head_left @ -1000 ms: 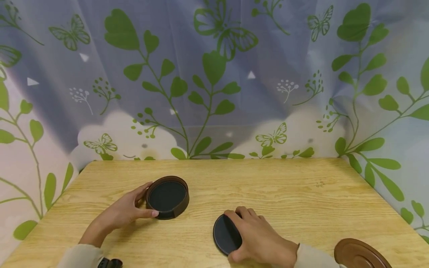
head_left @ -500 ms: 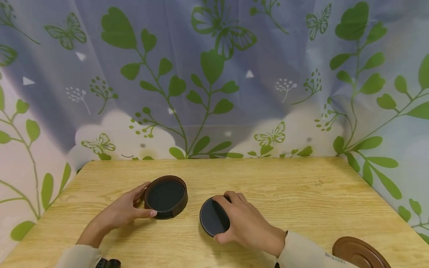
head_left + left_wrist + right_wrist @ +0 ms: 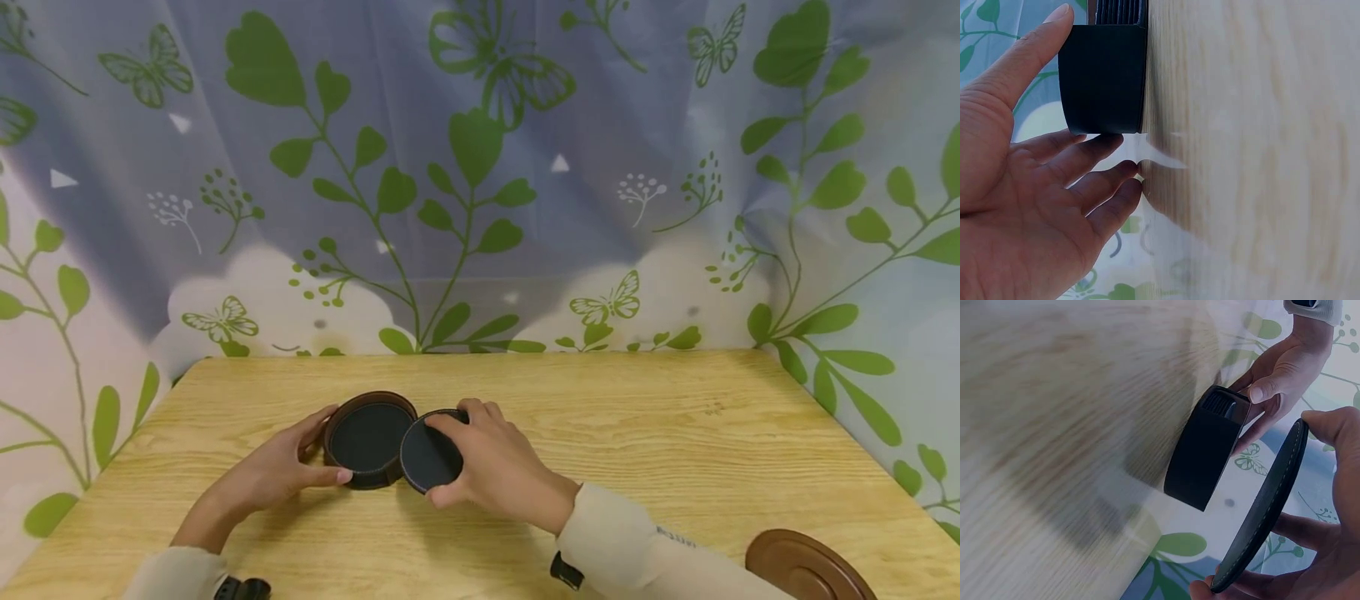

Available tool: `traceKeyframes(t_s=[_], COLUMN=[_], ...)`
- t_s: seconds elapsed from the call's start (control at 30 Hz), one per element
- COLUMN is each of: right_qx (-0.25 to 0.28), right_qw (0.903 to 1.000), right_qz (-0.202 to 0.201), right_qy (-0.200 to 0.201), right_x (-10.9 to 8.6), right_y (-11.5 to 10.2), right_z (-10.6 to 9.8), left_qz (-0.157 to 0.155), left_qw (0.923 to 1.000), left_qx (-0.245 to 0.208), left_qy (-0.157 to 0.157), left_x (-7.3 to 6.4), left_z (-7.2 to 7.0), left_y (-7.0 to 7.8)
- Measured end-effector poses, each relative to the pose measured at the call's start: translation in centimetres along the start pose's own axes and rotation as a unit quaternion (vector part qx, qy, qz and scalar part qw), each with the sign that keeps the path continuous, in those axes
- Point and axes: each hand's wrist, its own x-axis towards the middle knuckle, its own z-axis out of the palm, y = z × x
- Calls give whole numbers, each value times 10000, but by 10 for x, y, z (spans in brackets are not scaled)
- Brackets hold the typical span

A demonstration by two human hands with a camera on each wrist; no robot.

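A round, dark coaster holder with a brown inner rim stands on the table, left of centre. Stacked coaster edges show through its side slot in the left wrist view. My left hand grips its left side, thumb on the near wall and fingers round the far side. My right hand pinches a round black coaster with light edge stitching by its rim. Tilted in the right wrist view, that coaster is held above the table, apart from the holder; in the head view it overlaps the holder's right edge.
A brown round dish-like piece with ringed grooves lies at the table's lower right, close to the right sleeve. Behind the wooden table hangs a curtain printed with leaves and butterflies.
My right hand has carried the black coaster left and away from me, from the table's front middle up to the holder's right edge. The left hand and the holder stay put.
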Motion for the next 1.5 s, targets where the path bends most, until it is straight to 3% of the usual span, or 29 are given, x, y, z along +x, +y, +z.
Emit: traceKeyframes(t_s=[0.63, 1.27, 1.5], right_qx=[15, -294, -492], right_qw=[9998, 9984, 9965], right_qz=[174, 485, 667], right_qy=[-41, 52, 110], right_x=[46, 81, 89], right_y=[-43, -54, -58], right_z=[21, 46, 55], left_qz=[-7, -167, -76], left_qw=[9999, 9988, 9991], left_qx=[-107, -415, -373], left_qy=[-71, -208, -187], left_x=[-1, 1, 0], left_z=[-2, 0, -2], left_y=[0, 3, 1])
